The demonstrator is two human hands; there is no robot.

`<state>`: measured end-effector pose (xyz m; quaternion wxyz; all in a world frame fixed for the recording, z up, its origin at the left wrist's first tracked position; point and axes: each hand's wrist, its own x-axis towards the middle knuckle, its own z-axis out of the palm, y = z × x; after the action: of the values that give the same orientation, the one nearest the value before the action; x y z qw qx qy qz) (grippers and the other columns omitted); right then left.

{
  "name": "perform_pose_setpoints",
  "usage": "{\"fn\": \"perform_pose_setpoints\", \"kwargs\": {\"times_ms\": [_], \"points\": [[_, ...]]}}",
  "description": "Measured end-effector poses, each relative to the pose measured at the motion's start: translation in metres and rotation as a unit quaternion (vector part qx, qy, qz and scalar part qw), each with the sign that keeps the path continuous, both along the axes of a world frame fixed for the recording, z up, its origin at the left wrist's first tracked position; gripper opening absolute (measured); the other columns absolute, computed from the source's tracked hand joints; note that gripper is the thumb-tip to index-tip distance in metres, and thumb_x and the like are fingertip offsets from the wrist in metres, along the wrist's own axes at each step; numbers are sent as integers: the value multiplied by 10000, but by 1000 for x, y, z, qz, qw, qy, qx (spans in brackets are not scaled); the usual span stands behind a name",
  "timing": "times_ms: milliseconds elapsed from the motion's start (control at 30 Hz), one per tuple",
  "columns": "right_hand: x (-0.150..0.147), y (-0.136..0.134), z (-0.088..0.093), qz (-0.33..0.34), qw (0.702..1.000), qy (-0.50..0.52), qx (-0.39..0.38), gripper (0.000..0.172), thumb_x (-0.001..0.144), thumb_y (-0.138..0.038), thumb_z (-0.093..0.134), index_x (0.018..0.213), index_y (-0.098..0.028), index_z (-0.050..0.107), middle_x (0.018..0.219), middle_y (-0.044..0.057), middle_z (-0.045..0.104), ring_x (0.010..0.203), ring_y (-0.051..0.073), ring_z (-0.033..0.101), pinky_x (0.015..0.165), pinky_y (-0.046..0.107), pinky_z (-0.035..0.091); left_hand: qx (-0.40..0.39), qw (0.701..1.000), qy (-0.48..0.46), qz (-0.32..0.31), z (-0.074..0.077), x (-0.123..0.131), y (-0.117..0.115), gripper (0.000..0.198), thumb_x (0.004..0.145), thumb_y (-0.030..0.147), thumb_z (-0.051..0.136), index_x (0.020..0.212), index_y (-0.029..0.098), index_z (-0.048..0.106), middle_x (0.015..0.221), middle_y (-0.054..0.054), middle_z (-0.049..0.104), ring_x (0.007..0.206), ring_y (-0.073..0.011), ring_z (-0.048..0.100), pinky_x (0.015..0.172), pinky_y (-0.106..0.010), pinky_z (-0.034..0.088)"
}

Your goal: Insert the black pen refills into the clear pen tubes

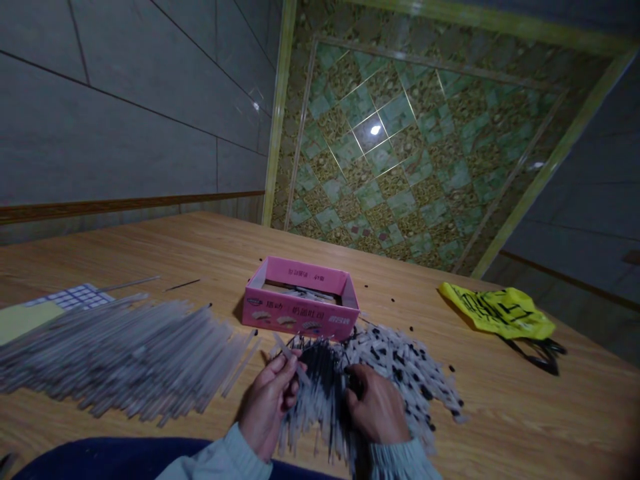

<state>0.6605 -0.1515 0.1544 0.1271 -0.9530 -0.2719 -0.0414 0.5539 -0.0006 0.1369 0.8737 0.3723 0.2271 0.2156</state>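
My left hand [269, 400] is closed in a pinch on a thin clear pen tube [290, 357], held up over a pile of dark pen refills [320, 380]. My right hand [376, 407] rests curled on that same pile, fingers bent onto the refills; what it grips I cannot make out. A large heap of clear pen tubes [120, 353] lies to the left. To the right of the hands is a heap of small white and black pen parts [410, 367]. A pink cardboard box [300, 313] stands just beyond the hands.
The wooden table [500, 413] runs along a grey tiled wall on the left. A yellow plastic bag [500, 310] with black handles lies at the right. A blue-white sheet and a yellow pad [30, 317] lie at the far left. Small black bits are scattered around.
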Motion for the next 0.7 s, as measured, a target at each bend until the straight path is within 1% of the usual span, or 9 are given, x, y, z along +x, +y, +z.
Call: {"fn": "perform_pose_setpoints", "kwargs": {"times_ms": [200,267,400,567,700], "points": [[0,1,-4,16,1000,-4,-7,384,666,-184,627,1038,-279,642,962,14,687,906,225,622,735,280,430,14,1000,1,-6,1,0,-2,329,692,299,671,961,128,592,728,-20,605,470,-23,427,401,-139,250],[0,1,-3,14,1000,1,-6,380,659,-188,640,1027,-286,646,943,11,689,895,224,623,727,281,428,16,1000,-3,-7,1,0,-2,325,692,298,669,958,128,593,724,-17,602,474,-25,430,403,-140,255],[1,0,-2,4,1000,3,-5,314,673,-210,637,977,-285,662,875,13,699,851,220,631,676,271,418,16,1000,-9,-4,1,0,-1,335,667,309,688,942,135,608,727,-19,609,474,-30,432,401,-145,263],[4,-1,-3,4,1000,4,-5,260,680,-223,631,933,-270,664,873,14,703,851,219,630,653,265,409,14,1000,-4,0,3,0,-2,342,677,316,680,957,132,611,734,-28,616,478,-33,437,402,-143,270],[4,0,-4,5,1000,4,-5,250,673,-219,636,917,-268,663,859,10,702,842,218,630,640,260,401,10,1000,-5,-1,1,0,-1,347,668,299,690,960,127,617,714,-25,612,468,-28,430,397,-138,264]]}}
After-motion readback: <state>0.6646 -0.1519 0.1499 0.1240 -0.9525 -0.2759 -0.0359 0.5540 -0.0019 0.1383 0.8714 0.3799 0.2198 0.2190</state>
